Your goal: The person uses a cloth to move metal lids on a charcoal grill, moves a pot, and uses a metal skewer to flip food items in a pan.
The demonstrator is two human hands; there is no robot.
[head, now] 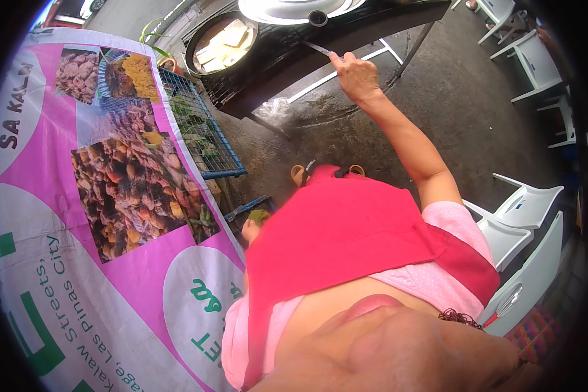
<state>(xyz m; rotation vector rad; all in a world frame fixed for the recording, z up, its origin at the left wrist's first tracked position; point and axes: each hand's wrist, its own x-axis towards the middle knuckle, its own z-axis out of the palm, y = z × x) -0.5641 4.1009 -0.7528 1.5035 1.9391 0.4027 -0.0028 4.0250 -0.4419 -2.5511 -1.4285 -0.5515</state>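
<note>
My right hand (356, 77) is closed around one end of a thin metal utensil (317, 48). Its far end reaches over the black grill stand (279, 59), and what kind of utensil it is cannot be made out. A round dark pan (190, 55) sits at the stand's left end, with pale flat slabs (225, 45) in it. Low beside the red apron (343, 235), my left hand (249, 232) is partly hidden. A green item (259, 217) lies right by its fingers; whether they hold it is unclear.
Large white round dishware (299, 11) and a small dark cup-like thing (318, 18) are at the stand's top. A printed banner (127, 304) and a blue wire rack (201, 127) flank the left. White plastic chairs (529, 63) stand right. A whisk (507, 304) lies on a white surface.
</note>
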